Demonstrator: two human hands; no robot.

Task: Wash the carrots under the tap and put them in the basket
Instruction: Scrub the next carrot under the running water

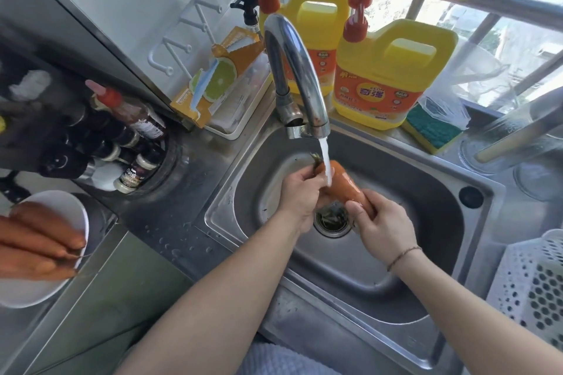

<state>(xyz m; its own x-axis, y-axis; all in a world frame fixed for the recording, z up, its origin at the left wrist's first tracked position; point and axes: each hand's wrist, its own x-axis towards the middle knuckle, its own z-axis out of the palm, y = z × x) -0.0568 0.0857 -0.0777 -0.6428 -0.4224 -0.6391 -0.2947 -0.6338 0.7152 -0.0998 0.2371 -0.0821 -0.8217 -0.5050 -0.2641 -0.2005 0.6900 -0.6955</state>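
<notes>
An orange carrot (pixel 345 184) is held over the steel sink (pixel 396 280), right under the stream from the curved tap (pixel 300 76). My left hand (pixel 300 196) grips its stalk end, where a dark green stub sticks out. My right hand (pixel 380 222) grips the thinner end, thumb on top. Several more carrots (pixel 39 237) lie on a white plate (pixel 65 280) at the far left of the counter. The white perforated basket (pixel 531 286) stands at the right edge, its inside mostly out of view.
Two yellow detergent jugs (pixel 385 76) with red pumps stand behind the sink by the window. A green sponge (pixel 432 128) lies to their right. Sauce bottles (pixel 134 143) crowd the left counter. The sink drain (pixel 333 219) holds scraps. Water drops dot the counter.
</notes>
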